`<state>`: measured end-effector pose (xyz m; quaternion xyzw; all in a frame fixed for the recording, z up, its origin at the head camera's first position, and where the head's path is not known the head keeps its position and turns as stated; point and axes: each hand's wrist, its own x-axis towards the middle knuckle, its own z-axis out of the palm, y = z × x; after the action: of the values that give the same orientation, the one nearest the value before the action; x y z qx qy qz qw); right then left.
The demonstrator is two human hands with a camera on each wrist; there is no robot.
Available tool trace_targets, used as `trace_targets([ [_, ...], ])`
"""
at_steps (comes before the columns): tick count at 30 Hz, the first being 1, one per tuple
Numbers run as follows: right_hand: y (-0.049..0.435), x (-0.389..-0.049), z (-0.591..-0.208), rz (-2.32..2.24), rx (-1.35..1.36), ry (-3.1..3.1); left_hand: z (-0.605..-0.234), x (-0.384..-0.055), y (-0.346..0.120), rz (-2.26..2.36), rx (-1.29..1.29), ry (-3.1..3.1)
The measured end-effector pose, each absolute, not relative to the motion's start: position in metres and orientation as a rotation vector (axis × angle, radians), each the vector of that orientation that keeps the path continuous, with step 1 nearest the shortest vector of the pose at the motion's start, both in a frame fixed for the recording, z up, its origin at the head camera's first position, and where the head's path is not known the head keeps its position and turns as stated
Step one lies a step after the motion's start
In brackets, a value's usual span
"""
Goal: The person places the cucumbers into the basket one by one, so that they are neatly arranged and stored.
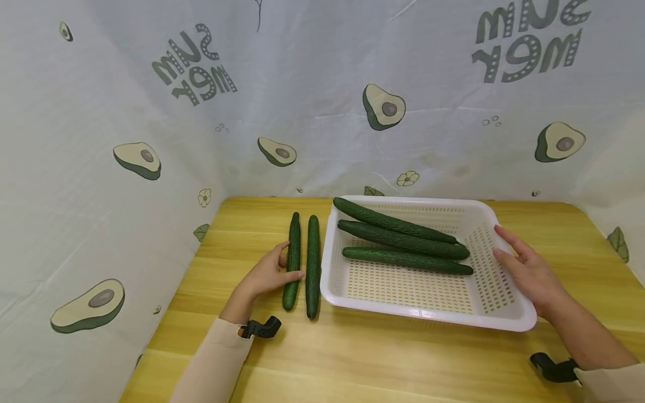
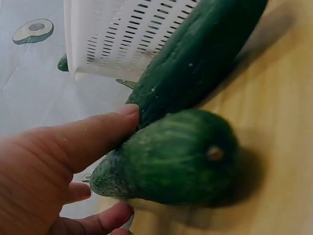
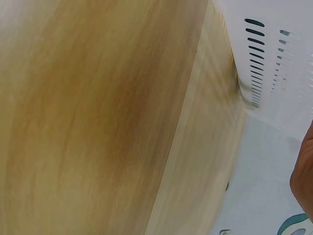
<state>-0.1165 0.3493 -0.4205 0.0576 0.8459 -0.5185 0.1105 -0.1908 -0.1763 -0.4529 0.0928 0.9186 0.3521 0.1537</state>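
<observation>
My left hand (image 1: 269, 272) reaches around the leftmost dark green cucumber (image 1: 291, 292), thumb to its right side and fingers to its left. In the left wrist view, the left hand (image 2: 39, 176) spans the cucumber (image 2: 181, 156) loosely, a slight gap showing near the fingertips. A second cucumber (image 1: 313, 263) lies alongside, between it and the white plastic basket (image 1: 375, 309). My right hand (image 1: 534, 280) grips the basket's right rim; only a sliver of that hand (image 3: 303, 176) shows in the right wrist view, beside the basket wall (image 3: 274, 63).
Inside the basket, three cucumbers (image 1: 403, 240) lie crosswise toward the back. The wooden table (image 1: 383, 358) meets a white avocado-print curtain (image 1: 322, 112) at the back and sides.
</observation>
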Motion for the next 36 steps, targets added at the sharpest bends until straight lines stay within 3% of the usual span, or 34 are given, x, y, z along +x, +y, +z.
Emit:
trace_targets([
  [11,0.352,-0.116,-0.422,-1.522,0.171,2.498,-0.453,-0.175,-0.173,1.024,0.208,2.683],
  [36,0.35,-0.116,-0.422,-1.509,0.168,2.493,-0.437,-0.163,-0.19,1.661,-0.168,2.461],
])
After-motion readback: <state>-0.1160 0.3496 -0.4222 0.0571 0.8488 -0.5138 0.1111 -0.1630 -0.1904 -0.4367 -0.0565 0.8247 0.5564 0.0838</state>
